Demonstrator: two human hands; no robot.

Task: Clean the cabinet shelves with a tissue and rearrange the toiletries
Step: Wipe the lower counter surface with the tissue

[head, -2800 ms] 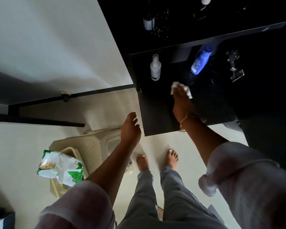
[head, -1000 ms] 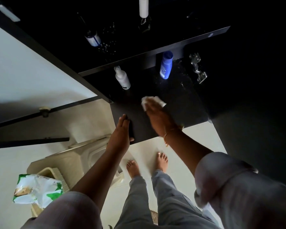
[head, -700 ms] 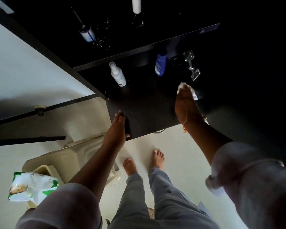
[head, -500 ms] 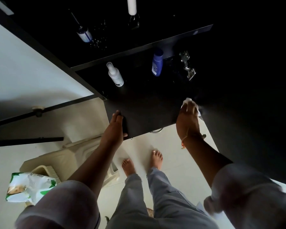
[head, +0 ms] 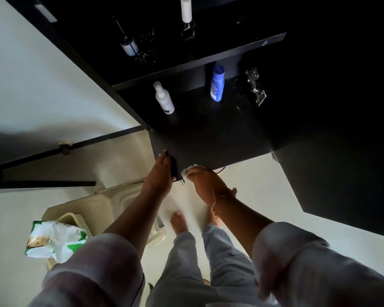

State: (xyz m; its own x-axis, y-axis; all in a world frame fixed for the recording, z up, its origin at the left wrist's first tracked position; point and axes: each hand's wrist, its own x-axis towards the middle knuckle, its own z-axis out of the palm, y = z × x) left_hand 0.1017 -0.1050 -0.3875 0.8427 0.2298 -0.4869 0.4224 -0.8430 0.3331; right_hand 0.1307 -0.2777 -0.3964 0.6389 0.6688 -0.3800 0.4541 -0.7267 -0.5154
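A black cabinet shelf [head: 208, 140] lies in front of me. On it stand a white spray bottle [head: 163, 99] and a blue bottle [head: 217, 85] toward the back. My right hand [head: 205, 181] is shut on a crumpled white tissue [head: 187, 170] and presses it against the shelf's front edge. My left hand [head: 159, 173] grips the shelf's front left corner, fingers over the edge. On the shelf above stand a small blue-labelled bottle [head: 129, 46] and a bottle with a tall white cap [head: 186, 9].
A metal door hinge [head: 256, 87] is fixed at the right inside the cabinet. The dark cabinet door [head: 341, 173] stands open at the right. Below left, a green and white wipes pack [head: 53, 240] rests on a cream plastic stool [head: 111, 204]. My bare feet stand on the white floor.
My right hand with the tissue has swept from the shelf's right side to its front edge beside my left hand. The left hand keeps its grip on the corner.
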